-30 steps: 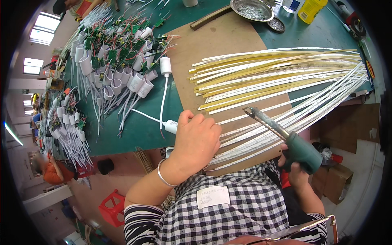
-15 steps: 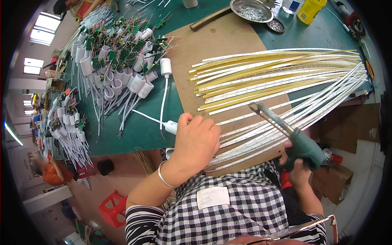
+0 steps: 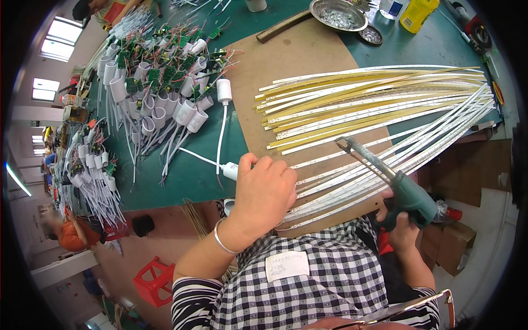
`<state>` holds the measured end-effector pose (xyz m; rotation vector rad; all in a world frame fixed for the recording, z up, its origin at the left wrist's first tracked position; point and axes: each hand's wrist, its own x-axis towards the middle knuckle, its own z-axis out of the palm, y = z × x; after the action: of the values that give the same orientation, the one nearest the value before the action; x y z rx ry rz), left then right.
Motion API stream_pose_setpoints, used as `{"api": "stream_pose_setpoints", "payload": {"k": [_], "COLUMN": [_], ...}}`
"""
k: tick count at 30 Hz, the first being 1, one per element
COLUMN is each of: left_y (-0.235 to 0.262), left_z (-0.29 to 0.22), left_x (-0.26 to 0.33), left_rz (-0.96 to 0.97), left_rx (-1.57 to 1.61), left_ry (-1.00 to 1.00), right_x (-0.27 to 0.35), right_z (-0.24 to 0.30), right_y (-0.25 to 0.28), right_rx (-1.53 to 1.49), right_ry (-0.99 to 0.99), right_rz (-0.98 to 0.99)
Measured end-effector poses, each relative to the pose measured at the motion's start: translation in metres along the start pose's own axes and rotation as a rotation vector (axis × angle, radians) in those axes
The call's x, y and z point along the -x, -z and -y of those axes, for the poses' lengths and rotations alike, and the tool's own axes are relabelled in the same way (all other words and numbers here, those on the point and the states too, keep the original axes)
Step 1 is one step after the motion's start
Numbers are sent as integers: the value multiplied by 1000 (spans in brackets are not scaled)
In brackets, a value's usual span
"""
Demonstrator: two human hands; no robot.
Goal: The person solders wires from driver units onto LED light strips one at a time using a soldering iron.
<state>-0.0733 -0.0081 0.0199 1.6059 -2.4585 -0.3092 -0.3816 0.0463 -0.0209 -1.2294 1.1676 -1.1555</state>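
Observation:
My left hand (image 3: 265, 190) is closed, knuckles up, by the near-left ends of the white LED strips (image 3: 352, 184). Its fingertips are hidden, so whatever it grips does not show. Against its thumb side lies a white plastic cap (image 3: 230, 171) with a white cable, and another white cap (image 3: 229, 205) shows beside the wrist. My right hand (image 3: 404, 234) is wrapped round the handle of a green soldering gun (image 3: 412, 201). The gun's metal tip points up and left, over the strips. Farther off, yellow and white strips (image 3: 341, 107) fan across a brown board (image 3: 308, 52).
At left on the green table (image 3: 159, 190) is a heap of white caps with green circuit boards (image 3: 159, 88). A metal dish (image 3: 340, 14), a small round tin (image 3: 371, 36), a wooden bar (image 3: 283, 26) and a yellow bottle (image 3: 419, 15) are at the back. A red stool (image 3: 152, 281) stands on the floor.

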Motion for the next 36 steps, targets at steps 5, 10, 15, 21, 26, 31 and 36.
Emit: {"api": "stream_pose_setpoints", "payload": {"k": [5,10,15,21,26,31,36], "left_y": [6,2,2,8,4,44,54], "left_z": [21,36,27,61,112,122,142], "left_x": [14,42,58,51,28,55,103], "left_rz": [-74,-127,-127,-522,-417,-552,-392], "left_rx": [78,95,112,-35,-171,-214,-224], "left_ry": [31,39,51,190,439,356,356], "right_x": [6,13,20,13,-3,-6,-7], "right_z": [1,-2,0,0,2,4,1], "right_y": [4,3,9,14,7,-7,-8], "right_rx": [-14,-2,-22,-3,2,56,26], "right_ry": [5,56,26,-23,28,2,-23], "right_rz": [-19,-66,-14,3,13,-85,-57]}}
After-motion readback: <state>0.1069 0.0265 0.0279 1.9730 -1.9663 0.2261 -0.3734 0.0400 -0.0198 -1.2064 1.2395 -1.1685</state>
